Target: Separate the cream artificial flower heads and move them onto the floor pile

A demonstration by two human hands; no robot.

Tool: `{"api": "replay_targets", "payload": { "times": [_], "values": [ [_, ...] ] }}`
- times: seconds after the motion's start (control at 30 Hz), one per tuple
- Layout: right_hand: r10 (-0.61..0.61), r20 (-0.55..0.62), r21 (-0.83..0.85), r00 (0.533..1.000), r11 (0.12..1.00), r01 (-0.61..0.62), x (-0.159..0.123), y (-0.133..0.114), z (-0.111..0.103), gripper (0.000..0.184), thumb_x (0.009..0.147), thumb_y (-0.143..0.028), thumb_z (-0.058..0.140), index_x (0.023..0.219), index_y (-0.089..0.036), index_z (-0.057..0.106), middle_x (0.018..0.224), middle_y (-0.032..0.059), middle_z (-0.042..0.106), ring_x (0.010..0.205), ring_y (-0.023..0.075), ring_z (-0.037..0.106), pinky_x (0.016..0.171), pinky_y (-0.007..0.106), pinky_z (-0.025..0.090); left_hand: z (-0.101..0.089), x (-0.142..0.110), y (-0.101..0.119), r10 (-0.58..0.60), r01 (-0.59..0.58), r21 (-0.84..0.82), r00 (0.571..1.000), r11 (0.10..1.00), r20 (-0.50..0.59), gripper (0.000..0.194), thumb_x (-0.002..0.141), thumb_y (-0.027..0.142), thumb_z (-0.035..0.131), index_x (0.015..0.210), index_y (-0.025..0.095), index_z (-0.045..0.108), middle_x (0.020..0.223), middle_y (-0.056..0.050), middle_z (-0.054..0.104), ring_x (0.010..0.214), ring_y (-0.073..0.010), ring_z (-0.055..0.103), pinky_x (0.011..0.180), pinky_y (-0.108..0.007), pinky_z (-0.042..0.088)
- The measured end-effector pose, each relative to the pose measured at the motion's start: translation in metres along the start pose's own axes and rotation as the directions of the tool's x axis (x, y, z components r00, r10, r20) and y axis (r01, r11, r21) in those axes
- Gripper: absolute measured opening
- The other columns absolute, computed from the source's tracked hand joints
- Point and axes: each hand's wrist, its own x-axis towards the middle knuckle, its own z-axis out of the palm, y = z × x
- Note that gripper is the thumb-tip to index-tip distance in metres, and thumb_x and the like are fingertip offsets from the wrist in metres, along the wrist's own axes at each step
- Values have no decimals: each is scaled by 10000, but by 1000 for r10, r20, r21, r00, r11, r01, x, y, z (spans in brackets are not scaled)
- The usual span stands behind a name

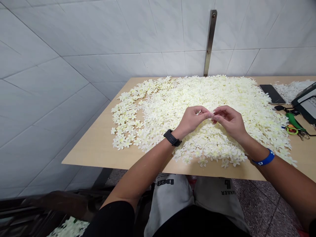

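Note:
My left hand (197,118) and my right hand (228,120) meet fingertip to fingertip above a wide spread of artificial flowers (195,92), white to pale yellow. Thumb and forefinger are pinched together on each hand. Whatever lies between the fingertips is too small and too covered to make out. Loose blossoms lie under and around both hands, with a single flower (202,161) by the table's front edge. A black watch sits on my left wrist and a blue band on my right.
The flowers cover much of a tan table (98,153) against a tiled wall. On the right are a phone (272,93), a pile of small white pieces (292,90), a dark device (307,102) and keys with a green holder (293,121). More flowers (70,227) lie low at left.

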Motion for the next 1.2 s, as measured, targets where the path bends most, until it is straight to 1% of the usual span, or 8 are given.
{"api": "replay_targets", "payload": {
  "times": [0.23,0.5,0.6,0.77,0.87,1.0,1.07,1.2],
  "values": [
    [26,42,50,999,998,-28,2,3,-4,326,760,-483,856,812,-205,695,652,4,679,597,154,663,623,317,586,1,0,2,-32,33,-18,999,999,21,392,738,536,815,674,165,707,719,-19,687,694,-114,554,694,-277,420],
    [-1,7,23,1000,1000,1,1,1,-3,291,830,-484,793,834,-212,688,685,10,679,623,157,661,643,326,580,-1,0,1,-64,68,-50,996,996,60,442,713,606,809,710,174,720,733,-10,677,686,-107,522,678,-276,401],
    [-91,-46,-31,995,996,89,-1,3,-3,256,837,-460,792,907,-240,682,809,11,684,713,159,669,691,328,591,-1,1,0,-70,72,-72,997,995,33,420,716,583,820,729,175,723,769,-9,680,702,-102,528,694,-275,407],
    [-228,42,-266,973,936,231,-5,4,-2,142,857,-352,783,936,-255,717,921,37,707,837,188,676,764,353,591,-2,1,-2,-56,59,-57,997,997,54,417,734,586,809,740,177,727,748,-10,666,699,-107,537,703,-281,420],
    [-224,-43,-303,974,932,201,-6,5,-2,99,931,-323,678,891,-235,698,835,30,694,744,175,664,717,356,583,-4,0,0,-65,68,-49,996,996,57,418,746,585,797,748,174,721,736,-10,654,714,-112,545,700,-271,425],
    [-185,-186,-285,965,950,128,-1,10,-6,94,908,-302,672,868,-218,662,789,12,668,715,163,655,705,339,579,-7,0,3,-80,81,-14,997,997,13,347,821,516,742,836,170,729,759,-12,641,692,-97,511,651,-242,405],
    [-183,-240,-346,953,934,92,2,12,-8,78,894,-286,668,943,-226,669,867,26,688,783,173,667,712,332,572,-8,2,2,-82,82,-16,997,996,-10,290,871,447,694,987,186,744,792,-12,639,659,-88,476,615,-236,388],
    [-199,-281,-478,939,877,43,6,13,-11,357,858,-247,675,1212,-265,631,1132,68,681,850,175,651,676,315,550,-8,6,-5,-103,96,-95,992,991,-72,323,924,219,531,1214,221,673,962,-32,671,642,-84,473,577,-235,397]
  ]
}}
